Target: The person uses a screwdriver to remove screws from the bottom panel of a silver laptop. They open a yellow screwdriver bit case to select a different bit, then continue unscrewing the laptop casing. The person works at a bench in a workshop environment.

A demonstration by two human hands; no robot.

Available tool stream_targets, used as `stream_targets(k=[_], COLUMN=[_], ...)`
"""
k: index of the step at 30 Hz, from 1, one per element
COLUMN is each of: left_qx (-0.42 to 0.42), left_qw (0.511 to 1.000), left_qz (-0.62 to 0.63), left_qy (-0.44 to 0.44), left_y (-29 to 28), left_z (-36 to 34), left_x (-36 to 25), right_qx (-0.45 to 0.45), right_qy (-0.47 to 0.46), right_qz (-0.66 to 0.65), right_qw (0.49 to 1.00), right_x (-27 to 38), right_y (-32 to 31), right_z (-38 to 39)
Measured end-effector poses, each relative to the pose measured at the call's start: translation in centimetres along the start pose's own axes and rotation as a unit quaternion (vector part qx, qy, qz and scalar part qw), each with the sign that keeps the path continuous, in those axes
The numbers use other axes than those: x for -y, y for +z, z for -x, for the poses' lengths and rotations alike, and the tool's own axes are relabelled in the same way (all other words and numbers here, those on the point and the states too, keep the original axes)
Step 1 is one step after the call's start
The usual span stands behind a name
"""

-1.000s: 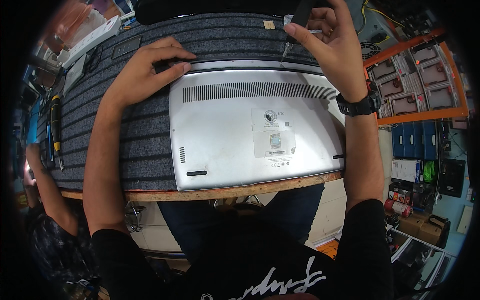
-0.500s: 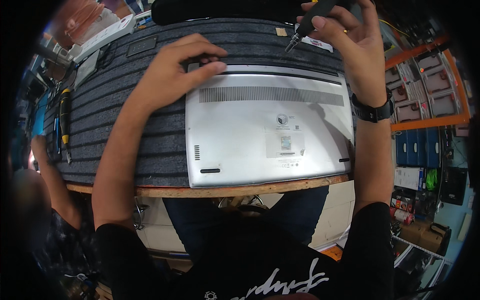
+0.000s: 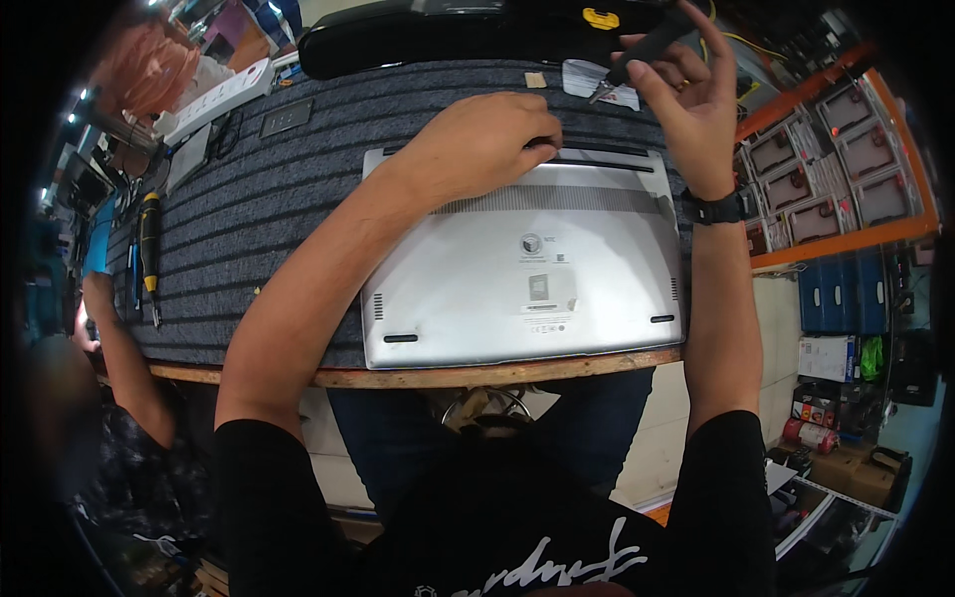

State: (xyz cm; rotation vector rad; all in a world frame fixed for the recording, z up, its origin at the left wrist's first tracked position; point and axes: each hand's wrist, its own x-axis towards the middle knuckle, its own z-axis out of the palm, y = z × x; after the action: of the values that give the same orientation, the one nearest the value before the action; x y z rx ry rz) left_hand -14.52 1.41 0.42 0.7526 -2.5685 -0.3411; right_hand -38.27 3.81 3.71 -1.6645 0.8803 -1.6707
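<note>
A silver laptop (image 3: 458, 289) lies upside down at the table's front edge, its bottom cover, long vent and rubber feet facing up. My left hand (image 3: 482, 144) reaches across its far left part. The fingers are curled, thumb and forefinger drawn together at the rear edge by the dark strip; what they hold, if anything, is hidden. Raised beyond the laptop's far right corner, my right hand (image 3: 694, 114) grips a screwdriver (image 3: 652, 48) with a dark handle. Its metal tip points down and left, apart from the laptop.
A ribbed grey mat (image 3: 259, 199) covers the table. At left lie a yellow-and-black screwdriver (image 3: 149, 244) and a white power strip (image 3: 219, 98). A long black case (image 3: 398, 45) spans the back. Another person's arm (image 3: 129, 368) rests at the left edge. Orange-framed shelving (image 3: 846, 239) stands right.
My left hand has slid right along the laptop's rear edge, its fingers curling in. The right hand still holds the screwdriver up. The view has shifted slightly.
</note>
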Motion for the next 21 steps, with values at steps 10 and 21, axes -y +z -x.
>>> stream_targets(k=[10, 21], left_qx=[0.134, 0.04], left_qw=[0.985, 0.988], left_qz=[-0.112, 0.068], left_qy=[-0.003, -0.132], left_y=[-1.8, -3.7], left_z=[-3.4, 1.7], left_x=[-1.0, 3.3], right_qx=[0.006, 0.067], right_qy=[0.002, 0.009], right_qz=[0.022, 0.151], right_qw=[1.0, 0.986], right_x=[1.8, 1.8], right_y=[-0.2, 1.5], right_z=[0.0, 1.0])
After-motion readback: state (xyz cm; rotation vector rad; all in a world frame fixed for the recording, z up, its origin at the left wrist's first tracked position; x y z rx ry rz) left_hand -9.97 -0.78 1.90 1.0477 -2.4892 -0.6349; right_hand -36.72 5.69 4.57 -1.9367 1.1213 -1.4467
